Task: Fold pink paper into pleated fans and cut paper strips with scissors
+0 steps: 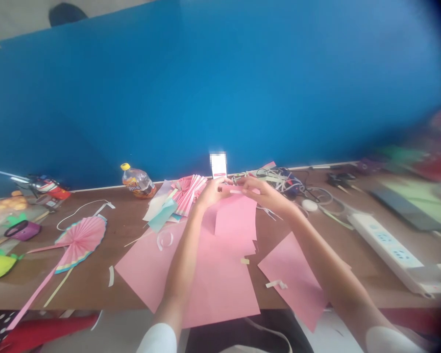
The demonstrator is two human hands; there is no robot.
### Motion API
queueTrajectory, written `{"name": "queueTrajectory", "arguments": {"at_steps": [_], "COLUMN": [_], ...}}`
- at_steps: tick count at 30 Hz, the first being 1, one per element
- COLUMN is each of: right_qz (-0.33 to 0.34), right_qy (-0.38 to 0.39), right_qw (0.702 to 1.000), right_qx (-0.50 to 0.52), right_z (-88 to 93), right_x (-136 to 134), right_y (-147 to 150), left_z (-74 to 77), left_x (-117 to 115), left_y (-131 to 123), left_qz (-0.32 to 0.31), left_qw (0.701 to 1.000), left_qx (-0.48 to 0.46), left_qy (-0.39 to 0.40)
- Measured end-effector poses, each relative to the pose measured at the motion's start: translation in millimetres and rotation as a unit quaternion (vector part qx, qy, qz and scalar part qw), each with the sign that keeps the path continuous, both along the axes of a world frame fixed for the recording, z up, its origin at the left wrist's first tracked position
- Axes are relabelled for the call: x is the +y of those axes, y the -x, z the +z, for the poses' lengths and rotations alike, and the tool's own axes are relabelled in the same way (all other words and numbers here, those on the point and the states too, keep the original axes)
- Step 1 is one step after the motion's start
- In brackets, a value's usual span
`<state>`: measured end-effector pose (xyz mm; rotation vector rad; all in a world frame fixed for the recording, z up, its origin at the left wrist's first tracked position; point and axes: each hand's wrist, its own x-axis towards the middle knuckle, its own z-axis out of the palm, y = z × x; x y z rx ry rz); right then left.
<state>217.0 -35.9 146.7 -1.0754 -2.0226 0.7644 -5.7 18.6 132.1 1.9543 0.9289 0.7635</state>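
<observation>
My left hand (212, 193) and my right hand (257, 190) are at the top edge of a small pink paper sheet (236, 216), with fingers curled on its two corners. A narrow pale strip shows along that edge between them; whether it is a fold, I cannot tell. Below it, larger pink paper (220, 284) lies on the table, partly under my left forearm. To the right another pink piece (297, 274) lies beneath my right forearm, with white paper scraps (277, 284) on it. A pleated pink paper fan (187, 193) sits left of my left hand.
A phone (218, 165) leans at the blue partition (220, 88). At left are a finished-looking pink fan (83, 240) and a bottle (138, 182). Tangled cables (279, 181), scissors (270, 212) and a white power strip (385, 250) lie to the right.
</observation>
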Motion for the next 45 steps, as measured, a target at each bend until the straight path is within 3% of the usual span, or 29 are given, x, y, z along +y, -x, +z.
{"name": "queueTrajectory", "arguments": {"at_steps": [3,9,16,21,28,35,41,45], "right_qz": [-0.027,-0.104,-0.119,-0.081,-0.048,-0.055,-0.068,-0.089], "right_qy": [-0.001,-0.105,0.001,0.054,0.048,0.064,0.099,0.105], "right_qw": [1.0,0.988,0.985,0.987,0.995,0.995,0.993,0.989], "right_qx": [-0.005,0.041,0.122,0.126,0.078,0.061,0.019,0.05], "right_z": [2.8,4.4,-0.7,-6.7,-9.9,-10.1,-7.7,-12.0], "right_x": [-2.0,-2.8,-2.6,1.4,4.3,6.4,9.9,15.2], "right_y": [0.9,-0.3,1.6,-0.7,-1.4,-3.1,-14.2,-21.0], "left_z": [-5.2,-11.1,-16.3,-12.3,-5.2,-13.4,-21.5,-30.0], "left_x": [0.4,1.4,0.1,0.7,-3.2,2.1,9.7,16.4], "left_y": [-7.5,-13.9,-18.8,-21.3,-19.8,-21.0,-18.8,-13.9], "left_qz": [0.023,0.069,0.079,0.074,0.067,0.064,0.11,0.139], "left_qw": [0.999,0.993,0.985,0.981,0.983,0.986,0.981,0.976], "left_qx": [-0.043,-0.094,-0.154,-0.167,-0.157,-0.147,-0.152,-0.167], "left_qy": [0.019,0.014,-0.005,-0.067,-0.061,-0.052,-0.041,-0.015]}}
